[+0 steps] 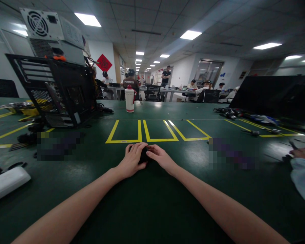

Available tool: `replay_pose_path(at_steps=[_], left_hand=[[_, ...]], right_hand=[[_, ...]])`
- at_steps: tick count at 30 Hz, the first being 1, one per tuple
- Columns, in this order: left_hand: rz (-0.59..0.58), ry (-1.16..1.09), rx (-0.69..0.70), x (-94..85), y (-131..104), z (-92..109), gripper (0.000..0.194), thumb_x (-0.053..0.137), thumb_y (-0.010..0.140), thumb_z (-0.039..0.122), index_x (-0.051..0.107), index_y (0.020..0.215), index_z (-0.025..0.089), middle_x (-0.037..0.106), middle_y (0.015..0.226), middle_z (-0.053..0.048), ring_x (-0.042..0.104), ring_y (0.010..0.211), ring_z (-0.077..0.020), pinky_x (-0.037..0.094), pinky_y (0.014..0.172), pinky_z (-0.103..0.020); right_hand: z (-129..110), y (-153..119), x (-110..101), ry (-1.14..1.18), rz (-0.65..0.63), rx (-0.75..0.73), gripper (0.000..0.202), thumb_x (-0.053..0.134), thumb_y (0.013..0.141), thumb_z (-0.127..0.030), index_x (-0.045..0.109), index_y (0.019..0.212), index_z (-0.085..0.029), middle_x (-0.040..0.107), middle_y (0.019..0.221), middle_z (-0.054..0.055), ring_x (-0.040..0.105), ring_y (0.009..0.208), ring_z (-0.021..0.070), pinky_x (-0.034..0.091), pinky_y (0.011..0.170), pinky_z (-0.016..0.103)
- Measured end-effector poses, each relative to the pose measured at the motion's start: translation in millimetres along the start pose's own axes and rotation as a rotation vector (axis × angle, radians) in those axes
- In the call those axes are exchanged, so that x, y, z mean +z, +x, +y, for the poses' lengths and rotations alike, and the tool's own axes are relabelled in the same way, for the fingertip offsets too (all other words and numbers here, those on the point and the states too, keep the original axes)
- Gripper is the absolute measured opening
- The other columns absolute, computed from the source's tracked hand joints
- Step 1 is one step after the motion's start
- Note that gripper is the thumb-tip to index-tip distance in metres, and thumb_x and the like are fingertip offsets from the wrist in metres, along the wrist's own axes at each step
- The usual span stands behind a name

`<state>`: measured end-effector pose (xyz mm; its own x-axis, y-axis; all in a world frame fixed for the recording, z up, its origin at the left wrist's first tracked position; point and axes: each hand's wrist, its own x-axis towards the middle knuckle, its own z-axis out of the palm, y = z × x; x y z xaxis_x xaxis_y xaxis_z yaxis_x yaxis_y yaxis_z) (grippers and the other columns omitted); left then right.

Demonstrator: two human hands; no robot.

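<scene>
A small black rounded object [143, 155] lies between my hands over the green table, near the front ends of the yellow tape outlines. Its kind is not clear because fingers cover much of it. Curled over its left side and top is my left hand [132, 161], with the thumb along the near edge. From the other side my right hand [162, 157] closes in, its bent fingers and thumb at the object's right side.
Yellow tape outlines [124, 141] mark the green table [152, 210]. An open black computer case [68, 91] carries a power supply [40, 23] at left; a white bottle [129, 100] stands beyond. A white object [8, 183] lies near left. Another person's hand [303, 152] is at right.
</scene>
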<state>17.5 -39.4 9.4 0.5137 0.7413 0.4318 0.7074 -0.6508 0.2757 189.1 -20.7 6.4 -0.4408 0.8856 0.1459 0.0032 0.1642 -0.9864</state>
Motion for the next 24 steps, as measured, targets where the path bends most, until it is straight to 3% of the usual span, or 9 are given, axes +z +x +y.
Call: replay_pose_path(at_steps=[7,14,19,24], left_hand=[[0.016,0.006,0.006,1.4,0.7,-0.2,0.061,0.055,0.073,0.021,0.022,0.125,0.022,0.039,0.123,-0.009,0.036,0.114,-0.0241,0.019,0.098,-0.045],[0.005,0.013,0.005,-0.6,1.0,1.7,0.061,0.054,0.074,0.02,0.022,0.125,0.022,0.038,0.125,-0.009,0.034,0.117,-0.0236,0.018,0.099,-0.045],[-0.007,0.002,0.005,-2.1,0.3,2.4,0.06,0.053,0.075,0.02,0.021,0.126,0.022,0.038,0.125,-0.009,0.034,0.116,-0.0238,0.018,0.099,-0.045],[0.0,0.002,0.009,-1.8,0.6,1.7,0.059,0.053,0.074,0.02,0.022,0.125,0.022,0.038,0.124,-0.009,0.035,0.116,-0.0246,0.018,0.098,-0.046]], right_hand=[[-4.8,-0.6,-0.2,0.109,-0.05,-0.005,0.033,0.066,0.066,-0.025,0.051,0.095,-0.022,0.055,0.093,0.001,0.053,0.097,0.0162,0.038,0.09,0.036],[-5.6,-0.8,2.2,0.04,0.01,-0.045,0.024,0.058,0.073,-0.034,0.052,0.092,-0.021,0.057,0.091,0.001,0.053,0.092,0.016,0.04,0.086,0.036],[-5.1,0.5,0.6,0.001,0.008,0.026,0.03,0.057,0.074,-0.031,0.053,0.101,-0.02,0.056,0.102,0.004,0.051,0.1,0.0169,0.037,0.091,0.036],[-1.8,0.1,-1.7,0.045,-0.044,-0.007,0.031,0.062,0.07,-0.025,0.051,0.099,-0.022,0.055,0.101,0.002,0.052,0.099,0.0167,0.04,0.09,0.037]])
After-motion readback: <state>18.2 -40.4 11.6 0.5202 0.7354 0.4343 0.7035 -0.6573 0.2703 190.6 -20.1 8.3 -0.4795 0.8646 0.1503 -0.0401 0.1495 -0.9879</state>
